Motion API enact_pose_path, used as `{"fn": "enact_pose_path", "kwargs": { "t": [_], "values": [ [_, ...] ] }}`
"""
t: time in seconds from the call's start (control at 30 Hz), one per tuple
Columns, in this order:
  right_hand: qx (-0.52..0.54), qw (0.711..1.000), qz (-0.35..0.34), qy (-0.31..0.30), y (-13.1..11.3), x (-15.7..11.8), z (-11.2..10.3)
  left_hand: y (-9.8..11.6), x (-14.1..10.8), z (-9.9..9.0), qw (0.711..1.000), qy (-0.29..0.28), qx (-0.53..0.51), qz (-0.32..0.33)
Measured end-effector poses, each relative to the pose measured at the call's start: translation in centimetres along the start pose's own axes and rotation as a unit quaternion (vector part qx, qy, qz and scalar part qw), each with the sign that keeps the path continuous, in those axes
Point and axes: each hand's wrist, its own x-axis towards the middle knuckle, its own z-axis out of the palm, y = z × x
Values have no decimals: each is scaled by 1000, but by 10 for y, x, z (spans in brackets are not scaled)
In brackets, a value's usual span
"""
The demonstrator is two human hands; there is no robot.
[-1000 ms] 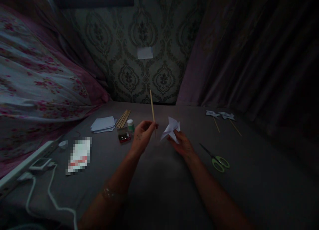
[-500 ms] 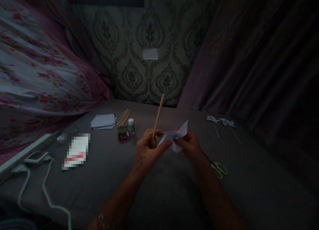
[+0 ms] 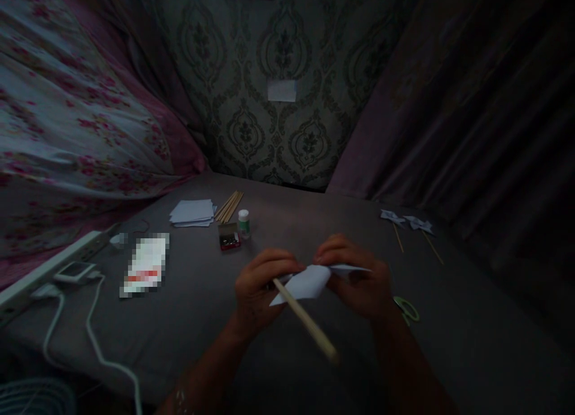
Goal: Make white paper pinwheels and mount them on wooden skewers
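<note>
Between my two hands is a folded white paper pinwheel [image 3: 309, 283], its blades partly covered by my fingers. My left hand [image 3: 260, 286] is closed on the pinwheel's left side and on a wooden stick [image 3: 309, 325], whose free end points down to the right, toward me. My right hand [image 3: 359, 277] grips the pinwheel's right side, a blade sticking out past the fingers. How stick and paper meet is hidden. By my right wrist lie green-handled scissors [image 3: 408, 309].
Two paper pinwheels [image 3: 418, 224] on sticks lie at the right. Further left are a stack of paper [image 3: 192, 213], several wooden sticks [image 3: 230, 206], a small bottle [image 3: 244, 223], an open box of small metal pieces [image 3: 229, 240], and a power strip [image 3: 45, 274] with white cables.
The stick has swung from pointing up to pointing down toward me. Both hands have turned over with the pinwheel and sit slightly lower. The view has shifted a little.
</note>
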Motion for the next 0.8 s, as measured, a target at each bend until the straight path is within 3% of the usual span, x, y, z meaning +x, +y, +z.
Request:
{"fn": "enact_pose_path", "kwargs": {
  "t": [0.1, 0.27, 0.8],
  "values": [
    [-40, 997, -59, -28, -10, 4, -3, 0, -4, -7, 999, -9, 12, 37],
    [-90, 990, -85, -75, -22, 6, -6, 4, -6, -14, 996, -31, 46, 69],
    [-153, 981, -98, -60, -23, 3, -6, 4, -8, -16, 986, -35, 129, 105]
  ]
}}
